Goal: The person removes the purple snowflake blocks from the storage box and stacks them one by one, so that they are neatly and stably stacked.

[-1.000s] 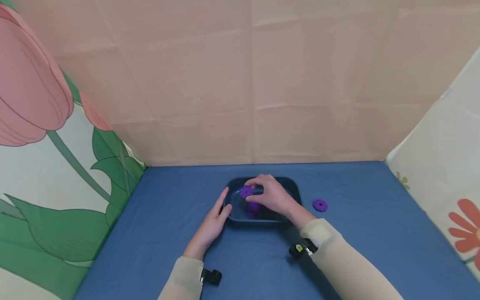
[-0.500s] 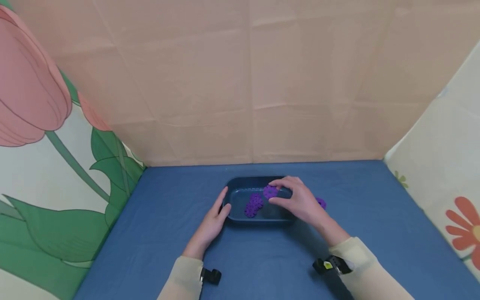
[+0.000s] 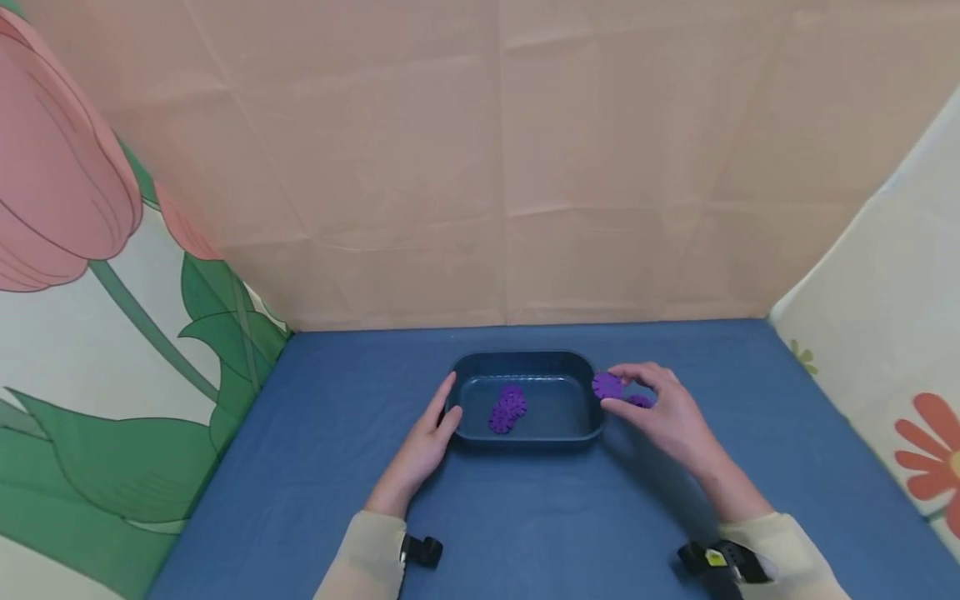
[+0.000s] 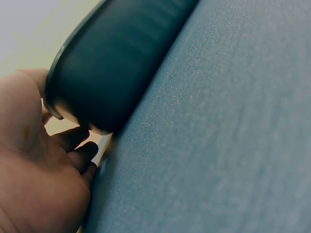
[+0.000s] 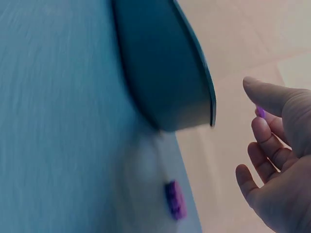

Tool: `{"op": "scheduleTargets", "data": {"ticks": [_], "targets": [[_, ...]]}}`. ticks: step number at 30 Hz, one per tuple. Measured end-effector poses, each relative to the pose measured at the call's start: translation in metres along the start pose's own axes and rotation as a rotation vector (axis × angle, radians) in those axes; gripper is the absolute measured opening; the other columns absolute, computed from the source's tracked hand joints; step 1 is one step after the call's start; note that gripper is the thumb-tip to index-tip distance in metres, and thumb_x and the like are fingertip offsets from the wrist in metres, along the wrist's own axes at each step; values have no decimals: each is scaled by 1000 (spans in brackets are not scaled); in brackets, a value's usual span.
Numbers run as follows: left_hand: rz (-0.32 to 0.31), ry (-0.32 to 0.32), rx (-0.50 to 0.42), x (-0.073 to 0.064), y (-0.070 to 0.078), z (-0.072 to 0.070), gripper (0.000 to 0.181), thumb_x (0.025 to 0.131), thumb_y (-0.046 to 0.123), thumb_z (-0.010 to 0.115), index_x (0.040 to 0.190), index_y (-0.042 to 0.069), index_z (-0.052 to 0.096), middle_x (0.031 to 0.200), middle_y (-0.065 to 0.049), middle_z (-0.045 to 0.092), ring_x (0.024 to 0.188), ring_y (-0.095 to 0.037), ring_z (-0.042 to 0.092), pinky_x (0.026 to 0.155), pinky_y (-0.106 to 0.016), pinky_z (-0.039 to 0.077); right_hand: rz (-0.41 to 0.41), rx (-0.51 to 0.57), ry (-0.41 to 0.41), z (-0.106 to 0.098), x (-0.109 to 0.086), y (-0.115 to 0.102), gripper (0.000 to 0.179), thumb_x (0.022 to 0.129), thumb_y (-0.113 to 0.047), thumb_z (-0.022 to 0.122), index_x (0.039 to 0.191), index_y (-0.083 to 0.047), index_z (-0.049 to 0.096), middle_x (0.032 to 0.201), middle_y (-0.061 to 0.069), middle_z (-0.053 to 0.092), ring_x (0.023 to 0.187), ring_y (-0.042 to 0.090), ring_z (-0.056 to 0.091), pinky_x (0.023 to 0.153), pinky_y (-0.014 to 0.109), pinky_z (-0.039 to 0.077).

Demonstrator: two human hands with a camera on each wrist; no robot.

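The right hand [image 3: 671,421] pinched a purple disc [image 3: 607,385] between thumb and fingers, raised off the table [image 3: 517,517] just beside the tray's right end. The left hand [image 3: 422,446] rested against the left end of the tray [image 3: 555,439], its thumb at the rim and its index finger extended along the side. Two more discs [image 3: 507,410] overlapped inside the tray, left of its middle. Another disc [image 3: 640,401] lay on the table beyond the right hand, which partly covered it in the head view. The tray stood near the table's far edge, roughly midway between the far corners. Behind that edge rose a peach sheet [image 3: 502,167]; a tulip print [image 3: 67,150] flanked the left edge, an orange flower [image 3: 930,450] the right.
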State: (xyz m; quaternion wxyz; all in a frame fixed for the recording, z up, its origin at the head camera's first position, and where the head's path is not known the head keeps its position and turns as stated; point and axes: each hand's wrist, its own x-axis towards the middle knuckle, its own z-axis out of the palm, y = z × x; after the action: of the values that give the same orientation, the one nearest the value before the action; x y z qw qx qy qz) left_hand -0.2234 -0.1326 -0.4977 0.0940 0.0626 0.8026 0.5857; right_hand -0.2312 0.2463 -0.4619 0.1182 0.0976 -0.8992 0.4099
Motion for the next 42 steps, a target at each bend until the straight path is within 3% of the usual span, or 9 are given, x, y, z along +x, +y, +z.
{"op": "scheduleTargets", "data": {"ticks": [1, 8, 14, 18, 32, 42], "targets": [[-18, -1, -4, -1, 1, 0, 62, 98, 56, 45, 153, 47, 17, 157, 20, 12, 146, -15, 9, 115, -54, 13, 6, -7, 6, -2, -1, 4, 46, 79, -50, 77, 119, -31, 65, 106, -6, 58, 110, 19, 44, 85, 47, 41], [7, 26, 24, 7, -17, 2, 63, 93, 67, 43, 149, 55, 17, 156, 24, 13, 146, -14, 11, 114, -56, 15, 31, -21, 33, -17, -8, 31, 50, 83, -45, 76, 125, -21, 63, 115, 2, 55, 114, 30, 48, 89, 57, 42], [17, 34, 20, 8, -18, 2, 64, 92, 68, 44, 149, 55, 18, 157, 23, 14, 146, -16, 10, 114, -58, 15, 24, -30, 22, -22, -10, 53, 49, 86, -39, 75, 126, -13, 62, 119, 10, 54, 112, 37, 53, 90, 58, 43], [13, 35, 21, 8, -18, 2, 63, 92, 68, 44, 149, 55, 18, 156, 23, 14, 146, -16, 10, 114, -58, 14, 25, -70, 2, -22, -12, 63, 47, 85, -39, 76, 122, -12, 64, 117, 11, 56, 107, 34, 54, 87, 55, 44], [9, 62, 56, 6, -14, 2, 65, 92, 70, 44, 150, 54, 19, 153, 28, 16, 145, -11, 13, 115, -54, 16, 74, -153, -129, -18, -4, 74, 49, 87, -44, 72, 123, -11, 64, 122, 19, 55, 113, 41, 50, 89, 62, 40], [16, 50, 53, 7, -16, 2, 65, 92, 69, 43, 150, 53, 19, 153, 29, 16, 145, -10, 12, 115, -53, 16, 76, -190, -130, -12, -2, 78, 46, 87, -40, 73, 122, -11, 65, 121, 19, 56, 114, 42, 46, 89, 64, 37]]}}
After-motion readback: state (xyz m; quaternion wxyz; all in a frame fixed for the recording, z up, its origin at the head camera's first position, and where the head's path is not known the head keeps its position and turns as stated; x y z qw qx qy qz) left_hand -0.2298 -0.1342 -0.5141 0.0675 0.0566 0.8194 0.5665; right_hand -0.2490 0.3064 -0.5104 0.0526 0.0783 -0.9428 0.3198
